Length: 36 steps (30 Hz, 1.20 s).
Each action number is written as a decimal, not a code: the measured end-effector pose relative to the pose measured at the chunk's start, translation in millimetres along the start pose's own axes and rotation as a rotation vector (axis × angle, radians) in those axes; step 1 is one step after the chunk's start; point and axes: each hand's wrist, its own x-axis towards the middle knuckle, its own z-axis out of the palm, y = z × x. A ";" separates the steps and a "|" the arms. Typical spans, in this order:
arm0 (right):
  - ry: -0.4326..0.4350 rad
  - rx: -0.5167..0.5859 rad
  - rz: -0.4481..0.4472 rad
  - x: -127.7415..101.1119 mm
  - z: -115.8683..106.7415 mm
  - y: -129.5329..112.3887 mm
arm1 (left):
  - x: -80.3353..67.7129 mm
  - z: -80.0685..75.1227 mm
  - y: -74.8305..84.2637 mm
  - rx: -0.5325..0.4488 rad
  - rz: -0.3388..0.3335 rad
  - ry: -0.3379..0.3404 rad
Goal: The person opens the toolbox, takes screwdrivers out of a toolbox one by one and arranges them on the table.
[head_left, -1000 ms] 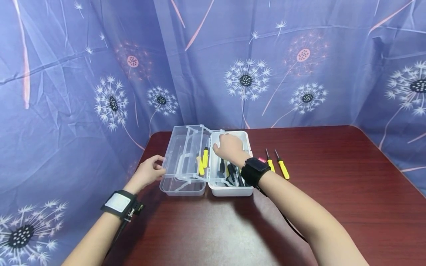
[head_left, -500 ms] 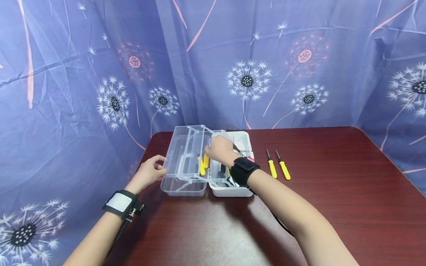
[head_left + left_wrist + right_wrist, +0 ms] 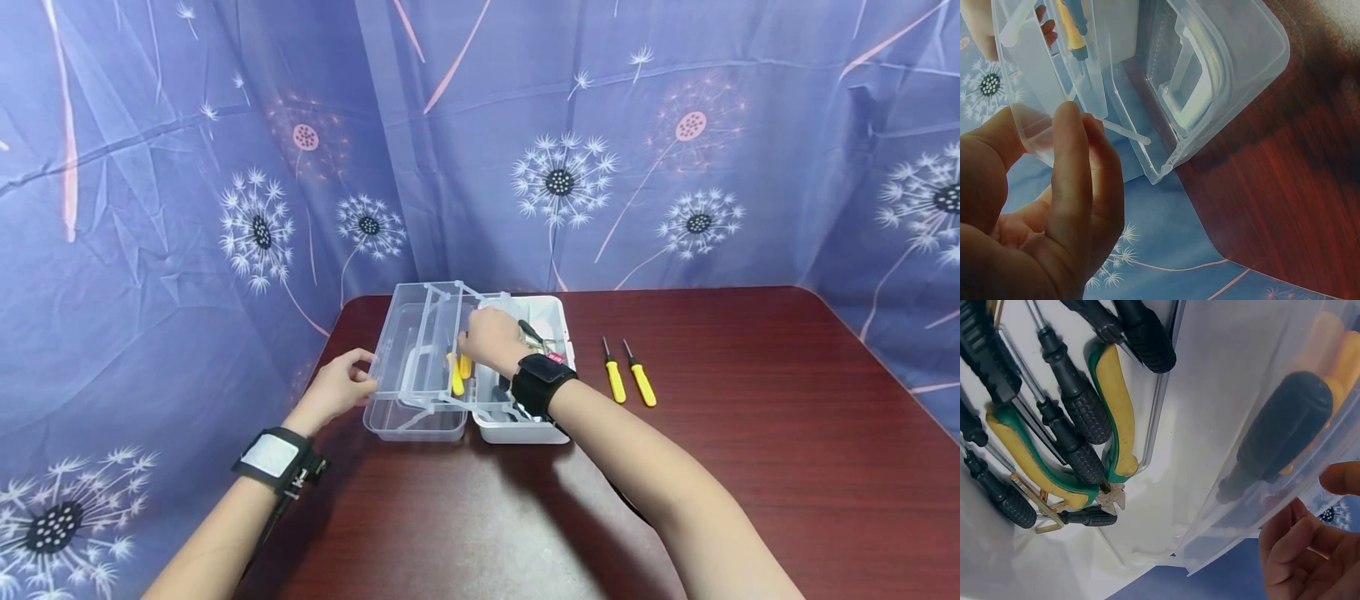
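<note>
The clear lift-out tray [image 3: 412, 333] of a toolbox stands raised on its hinged arms, left of the white box body [image 3: 517, 432]. My left hand [image 3: 341, 387] pinches the tray's outer edge between thumb and fingers. My right hand [image 3: 491, 337] is at the tray's inner edge, fingers bent. In the right wrist view its thumb overlaps that edge and fingertips lie behind the clear wall; I cannot tell whether it grips anything. Yellow-handled screwdrivers [image 3: 456, 375] lie in the tray, and a dark handle [image 3: 1291, 425] shows through its wall.
Black-handled screwdrivers [image 3: 1075, 387], yellow-green pliers [image 3: 1119, 406] and hex keys lie in the white box. To its right, two yellow-handled screwdrivers [image 3: 639, 383] lie on the red-brown table [image 3: 750, 433]. A blue dandelion-print curtain [image 3: 562, 125] hangs behind.
My right hand has moved left from over the white box to the tray's inner edge, baring pliers and dark handles in the box. My left hand keeps its hold on the tray.
</note>
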 end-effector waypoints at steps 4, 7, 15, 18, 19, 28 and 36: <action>-0.029 -0.008 0.005 0.3 1.1 -1.1 | 1.1 0.6 -0.2 -0.008 0.001 -0.002; -0.048 -0.021 0.000 0.5 0.7 -2.5 | 1.4 0.1 0.0 -0.008 0.003 0.000; -0.112 -0.057 -0.019 -2.8 0.4 -6.3 | -1.6 0.5 -0.1 -0.008 -0.012 -0.003; -0.137 -0.043 -0.013 -4.7 1.2 -6.0 | -2.5 1.8 -0.7 -0.016 -0.019 -0.006; -0.141 -0.038 -0.012 -5.2 1.5 -5.6 | -2.9 2.1 -0.6 -0.017 -0.016 -0.005; -0.121 -0.051 0.008 -4.1 3.7 0.0 | -3.1 2.0 -0.1 -0.017 -0.009 0.005; -0.072 -0.009 -0.026 -4.6 4.0 4.7 | -2.2 1.6 1.8 -0.019 -0.011 0.000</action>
